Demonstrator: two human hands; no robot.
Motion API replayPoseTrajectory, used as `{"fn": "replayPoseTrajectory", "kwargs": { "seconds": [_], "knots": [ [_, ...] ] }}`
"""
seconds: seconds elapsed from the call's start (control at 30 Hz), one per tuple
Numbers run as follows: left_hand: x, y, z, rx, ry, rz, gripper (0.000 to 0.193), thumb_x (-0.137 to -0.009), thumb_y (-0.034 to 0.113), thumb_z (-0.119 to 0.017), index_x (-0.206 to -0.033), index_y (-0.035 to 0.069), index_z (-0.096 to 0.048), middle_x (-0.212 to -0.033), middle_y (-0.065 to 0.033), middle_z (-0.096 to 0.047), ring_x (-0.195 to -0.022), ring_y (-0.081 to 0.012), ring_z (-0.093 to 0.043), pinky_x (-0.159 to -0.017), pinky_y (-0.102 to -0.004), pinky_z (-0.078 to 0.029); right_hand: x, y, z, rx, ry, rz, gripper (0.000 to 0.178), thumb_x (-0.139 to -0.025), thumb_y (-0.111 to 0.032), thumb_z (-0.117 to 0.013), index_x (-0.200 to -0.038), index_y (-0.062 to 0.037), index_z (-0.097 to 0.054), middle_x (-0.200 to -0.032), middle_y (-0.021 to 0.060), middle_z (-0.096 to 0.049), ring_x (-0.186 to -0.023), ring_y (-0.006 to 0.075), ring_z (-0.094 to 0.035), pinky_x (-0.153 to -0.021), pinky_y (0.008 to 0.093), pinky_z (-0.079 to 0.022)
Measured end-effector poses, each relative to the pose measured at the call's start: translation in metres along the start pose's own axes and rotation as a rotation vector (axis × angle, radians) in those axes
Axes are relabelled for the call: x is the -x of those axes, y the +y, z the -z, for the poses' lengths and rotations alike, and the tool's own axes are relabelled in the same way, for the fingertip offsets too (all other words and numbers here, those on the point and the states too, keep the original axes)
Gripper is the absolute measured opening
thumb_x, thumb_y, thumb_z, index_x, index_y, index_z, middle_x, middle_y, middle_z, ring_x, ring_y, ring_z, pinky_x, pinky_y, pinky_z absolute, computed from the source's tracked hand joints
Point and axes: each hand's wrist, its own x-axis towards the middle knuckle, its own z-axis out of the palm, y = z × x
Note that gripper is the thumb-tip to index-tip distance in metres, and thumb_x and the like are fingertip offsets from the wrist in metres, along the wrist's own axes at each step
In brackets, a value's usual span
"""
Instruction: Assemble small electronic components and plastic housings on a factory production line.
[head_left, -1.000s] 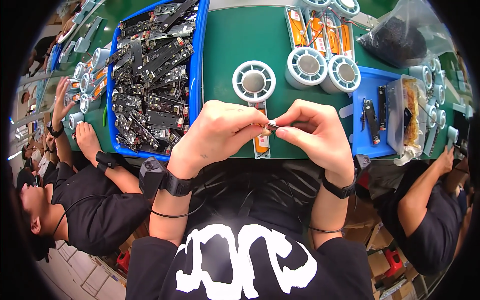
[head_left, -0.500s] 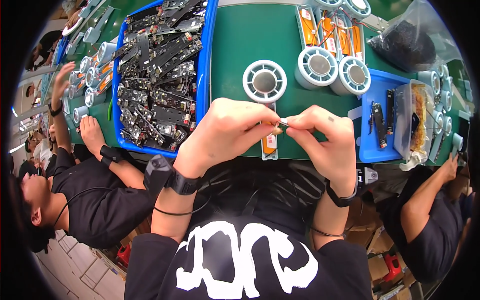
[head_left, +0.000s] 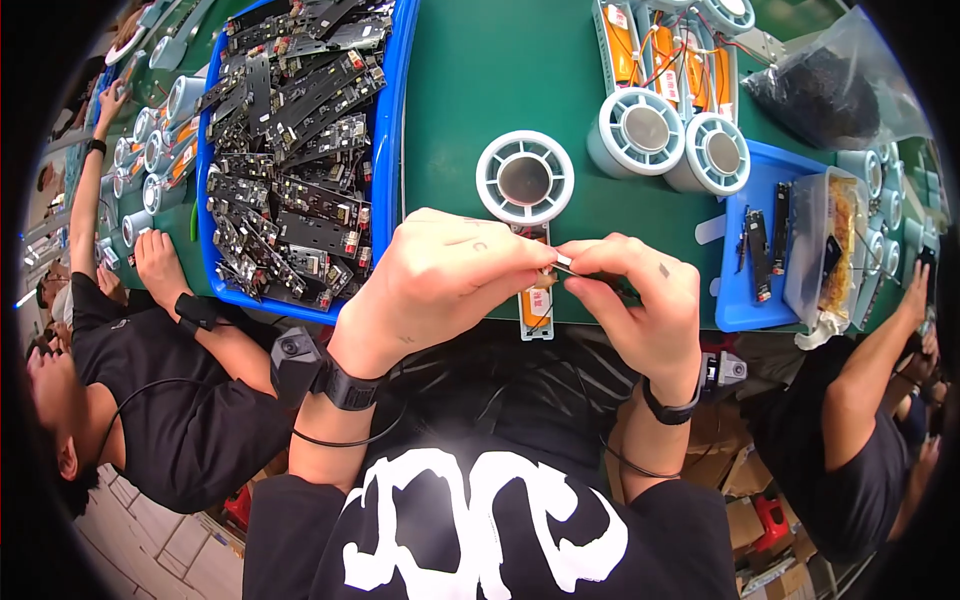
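- Between the pinching thumb and forefinger of the left hand (head_left: 432, 275) and those of the right hand (head_left: 648, 300) is a small pale part (head_left: 563, 260), mostly hidden.
- Below it, a light-blue fan (head_left: 525, 181) lies on the green table (head_left: 445, 90), an orange battery (head_left: 538, 308) in its handle.
- Leftward, black circuit boards (head_left: 310, 150) fill a blue tray (head_left: 390, 160).
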Motion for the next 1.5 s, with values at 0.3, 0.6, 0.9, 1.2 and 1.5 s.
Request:
{"fn": "replayPoseTrajectory", "kwargs": {
  "seconds": [0.3,0.6,0.9,1.2,1.5],
  "knots": [
    [0.001,0.0,0.001,0.024,-0.001,0.024,0.019,-0.074,-0.002,-0.08,-0.092,0.001,-0.075,-0.078,-0.0096,-0.075,-0.067,-0.0204,-0.074,-0.059,-0.0272,-0.055,-0.002,0.0,-0.004,0.117,0.007,0.175,0.018,-0.079,0.011,-0.074,-0.091,0.0034,-0.063,-0.089,0.0175,-0.071,-0.07,0.0302,-0.068,-0.059,0.0346,-0.055],
    [-0.003,0.001,-0.006,0.029,0.056,0.044,0.022,-0.073,0.001,-0.082,-0.094,0.003,-0.076,-0.079,-0.0082,-0.075,-0.061,-0.0176,-0.07,-0.054,-0.0261,-0.051,0.001,-0.007,-0.013,0.046,0.147,0.052,0.017,-0.08,0.01,-0.074,-0.089,0.0028,-0.063,-0.087,0.0156,-0.072,-0.07,0.0279,-0.069,-0.06,0.0321,-0.055],
    [-0.005,0.002,-0.002,0.014,0.004,0.137,0.022,-0.071,0.002,-0.084,-0.091,0.006,-0.076,-0.078,-0.0064,-0.074,-0.049,-0.0135,-0.057,-0.047,-0.0256,-0.043,0.001,0.0,-0.005,0.008,0.091,0.028,0.016,-0.081,0.007,-0.076,-0.089,0.0011,-0.064,-0.087,0.0148,-0.074,-0.074,0.0275,-0.072,-0.063,0.0323,-0.056],
    [-0.002,-0.002,-0.001,0.013,-0.018,0.004,0.015,-0.072,0.002,-0.083,-0.083,0.003,-0.073,-0.073,-0.0079,-0.072,-0.059,-0.0211,-0.068,-0.053,-0.0301,-0.051,0.002,0.012,-0.008,0.023,0.059,0.204,0.016,-0.08,0.007,-0.076,-0.088,0.0015,-0.064,-0.087,0.0147,-0.074,-0.071,0.0283,-0.071,-0.06,0.0327,-0.055],
    [0.001,0.017,0.003,-0.084,0.104,0.142,0.033,-0.073,0.006,-0.084,-0.101,0.003,-0.067,-0.083,-0.0102,-0.066,-0.074,-0.0274,-0.067,-0.065,-0.035,-0.055,0.004,-0.011,-0.017,-0.111,0.149,-0.17,0.019,-0.085,0.01,-0.07,-0.101,0.0033,-0.064,-0.095,0.0138,-0.073,-0.078,0.0183,-0.069,-0.066,0.0278,-0.055]
  ]
}}
